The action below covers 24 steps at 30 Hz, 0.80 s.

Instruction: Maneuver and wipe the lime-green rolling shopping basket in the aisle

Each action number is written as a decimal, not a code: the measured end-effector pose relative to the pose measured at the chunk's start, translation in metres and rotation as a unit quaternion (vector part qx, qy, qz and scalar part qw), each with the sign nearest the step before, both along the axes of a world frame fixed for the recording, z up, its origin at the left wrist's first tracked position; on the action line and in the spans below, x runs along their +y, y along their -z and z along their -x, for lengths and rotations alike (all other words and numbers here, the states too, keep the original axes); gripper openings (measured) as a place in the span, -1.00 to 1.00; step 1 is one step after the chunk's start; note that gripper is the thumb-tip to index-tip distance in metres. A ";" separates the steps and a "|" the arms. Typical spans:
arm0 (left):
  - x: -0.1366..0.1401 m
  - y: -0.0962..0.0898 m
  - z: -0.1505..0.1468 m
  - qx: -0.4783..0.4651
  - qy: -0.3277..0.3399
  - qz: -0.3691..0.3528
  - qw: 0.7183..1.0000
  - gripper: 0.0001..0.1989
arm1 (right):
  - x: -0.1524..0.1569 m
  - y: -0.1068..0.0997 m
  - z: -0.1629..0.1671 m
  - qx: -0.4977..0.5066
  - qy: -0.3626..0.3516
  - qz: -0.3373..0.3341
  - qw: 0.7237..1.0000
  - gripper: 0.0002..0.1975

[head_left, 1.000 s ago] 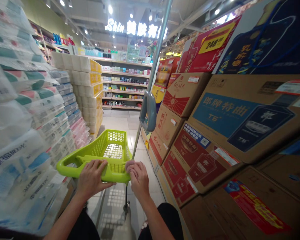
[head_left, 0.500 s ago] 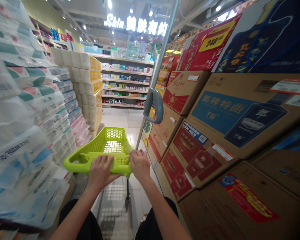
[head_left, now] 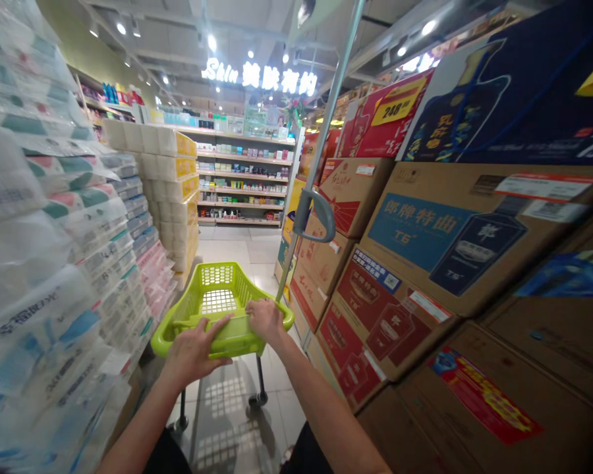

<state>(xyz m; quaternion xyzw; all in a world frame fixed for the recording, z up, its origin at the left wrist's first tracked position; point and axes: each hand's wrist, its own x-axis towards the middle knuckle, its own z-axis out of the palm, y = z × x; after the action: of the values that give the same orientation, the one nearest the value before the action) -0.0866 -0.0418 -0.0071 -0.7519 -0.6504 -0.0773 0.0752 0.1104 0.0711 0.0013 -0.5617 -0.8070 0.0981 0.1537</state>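
Left grip [head_left: 192, 352] and right grip [head_left: 267, 319] both hold the green cart, fingers curled over its handlebar [head_left: 240, 334], the left nearer seven o'clock, the right just off six, with the dial's centre at mid-view. Stacked cartons [head_left: 425, 224] are the biggest mass, running from one round to five o'clock. Wrapped paper packs [head_left: 54, 322] bank up opposite, from seven to ten. Between these walls, at eleven, stand the product shelves [head_left: 242, 158], with a yellow-sided stack of paper rolls [head_left: 172, 178] just to their left. The green cart [head_left: 190, 297] itself sits at seven, on the floor of the aisle. A metal pole [head_left: 326, 131] slants from one o'clock down behind the cart's right edge; whether the two touch, I cannot tell. Smaller again are the pole's grey handle [head_left: 329, 224], the yellow price sign [head_left: 399, 101] at two, and a caster [head_left: 257, 398] towards six.

Judging by both hands on the bar, the step in hand is guiding the cart along the aisle. Any forward push would call for a firm, even hold, keeping the right edge off the pole and the left clear of the packs.
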 end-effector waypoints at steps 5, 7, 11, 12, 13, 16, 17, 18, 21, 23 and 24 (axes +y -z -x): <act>-0.001 0.001 -0.016 0.009 -0.007 -0.014 1.000 -0.22 | 0.018 0.001 -0.019 -0.041 -0.027 0.024 0.999 -0.73; -0.002 0.003 -0.021 0.004 -0.009 -0.022 1.000 -0.22 | 0.026 0.002 -0.030 -0.056 -0.004 0.019 0.998 -0.73; -0.001 0.007 -0.037 -0.001 -0.023 -0.036 0.999 -0.26 | 0.041 0.006 -0.034 -0.066 -0.039 0.039 0.996 -0.79; 0.000 0.007 -0.041 -0.001 -0.023 -0.039 0.999 -0.26 | 0.044 0.007 -0.034 -0.062 -0.059 0.051 0.995 -0.81; 0.000 0.008 -0.045 -0.001 -0.020 -0.042 0.999 -0.26 | 0.047 0.009 -0.034 -0.057 -0.075 0.061 0.994 -0.82; 0.001 0.009 -0.053 0.001 -0.010 -0.049 0.999 -0.26 | 0.055 0.013 -0.039 -0.039 -0.072 0.056 0.995 -0.80; 0.002 0.010 -0.055 0.003 -0.009 -0.050 0.999 -0.26 | 0.057 0.015 -0.042 -0.034 -0.055 0.045 0.997 -0.79; 0.002 0.011 -0.056 0.006 -0.011 -0.052 0.999 -0.26 | 0.058 0.017 -0.044 -0.029 -0.041 0.033 0.998 -0.79; 0.004 0.013 -0.060 0.011 -0.021 -0.062 0.998 -0.27 | 0.061 0.021 -0.050 -0.005 -0.045 0.016 0.999 -0.82; 0.005 0.014 -0.063 0.011 -0.026 -0.067 0.997 -0.27 | 0.062 0.023 -0.053 0.021 -0.075 0.011 0.997 -0.82; 0.005 0.015 -0.064 0.010 -0.028 -0.069 0.997 -0.27 | 0.062 0.024 -0.054 0.034 -0.085 0.005 0.996 -0.80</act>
<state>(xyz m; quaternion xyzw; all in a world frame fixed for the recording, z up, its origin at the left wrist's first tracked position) -0.0228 -0.0365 -0.0217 -0.7272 -0.6633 -0.1124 0.1359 0.1642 0.1329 -0.0227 -0.4881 -0.8456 0.1345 0.1693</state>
